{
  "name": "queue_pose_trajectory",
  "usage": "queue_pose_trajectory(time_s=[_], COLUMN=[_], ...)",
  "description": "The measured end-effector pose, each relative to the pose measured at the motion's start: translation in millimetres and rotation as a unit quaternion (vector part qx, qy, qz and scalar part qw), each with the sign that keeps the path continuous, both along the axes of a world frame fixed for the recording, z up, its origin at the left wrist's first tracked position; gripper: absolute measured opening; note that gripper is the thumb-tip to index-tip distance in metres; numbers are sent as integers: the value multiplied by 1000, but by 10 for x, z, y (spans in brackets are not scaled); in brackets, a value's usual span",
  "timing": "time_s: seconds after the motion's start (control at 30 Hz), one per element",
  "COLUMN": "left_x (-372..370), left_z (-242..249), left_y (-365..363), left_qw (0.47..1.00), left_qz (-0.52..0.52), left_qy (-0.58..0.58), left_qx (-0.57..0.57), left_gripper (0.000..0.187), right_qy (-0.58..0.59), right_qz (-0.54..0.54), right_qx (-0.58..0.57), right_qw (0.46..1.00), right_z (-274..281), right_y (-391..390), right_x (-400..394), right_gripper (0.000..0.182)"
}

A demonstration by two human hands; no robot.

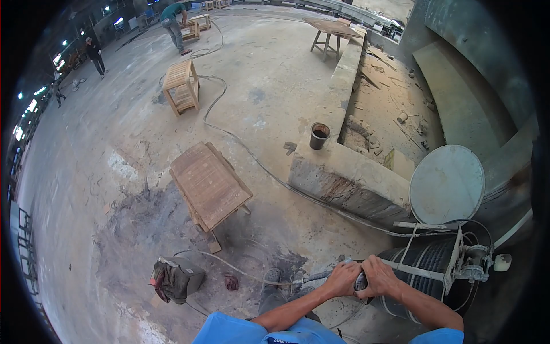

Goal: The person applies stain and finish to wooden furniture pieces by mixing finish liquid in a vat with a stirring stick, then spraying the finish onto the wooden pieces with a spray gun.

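Note:
Close together in front of my body, my left hand [344,278] and my right hand [378,276] are both closed around a dark, rounded metal hand tool [360,281]. My fingers cover most of it, so its exact kind is hidden. A ribbed fitting [316,276] and a thin hose [229,265] run up to my left hand from the left. Just beyond my right hand stands a black drum [421,261] with a metal frame and a pump [475,261] mounted on it. A round pale lid [447,183] leans behind the drum.
A worn wooden table [209,178] stands ahead, with a cloth-draped bucket [186,281] nearer me. A long hose [252,157] crosses the floor. A dark cup [319,136] sits on a concrete ledge [344,172]. Beyond are a slatted wooden stand [182,86] and a bending person [173,26].

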State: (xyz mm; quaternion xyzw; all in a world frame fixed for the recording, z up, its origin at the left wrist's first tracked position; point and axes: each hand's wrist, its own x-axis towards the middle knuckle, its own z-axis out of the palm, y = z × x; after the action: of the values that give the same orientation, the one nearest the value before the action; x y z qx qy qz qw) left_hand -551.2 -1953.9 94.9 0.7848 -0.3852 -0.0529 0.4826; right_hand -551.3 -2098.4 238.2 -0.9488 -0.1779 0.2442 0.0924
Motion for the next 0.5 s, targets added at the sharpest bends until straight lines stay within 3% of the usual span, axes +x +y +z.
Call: queue_pose_trajectory(time_s=[0.1,0.2,0.4,0.5], left_x=[45,6,21,5], left_z=[93,195,20,64], left_y=[49,93,90,132], left_qw=[998,1000,996,998], left_qz=[-39,9,-32,-6], left_qy=[45,-21,79,30], left_qx=[-4,10,-36,-57], left_gripper=[70,71,69,61], right_qy=[-16,-25,-21,-4], right_qz=[6,7,-9,-18], right_qx=[6,3,-3,-7], right_qw=[1000,1000,1000,1000], right_z=[56,87,13,-34], right_y=[0,33,107,92], right_x=[-9,-12,-70,-85], right_gripper=[68,67,69,70])
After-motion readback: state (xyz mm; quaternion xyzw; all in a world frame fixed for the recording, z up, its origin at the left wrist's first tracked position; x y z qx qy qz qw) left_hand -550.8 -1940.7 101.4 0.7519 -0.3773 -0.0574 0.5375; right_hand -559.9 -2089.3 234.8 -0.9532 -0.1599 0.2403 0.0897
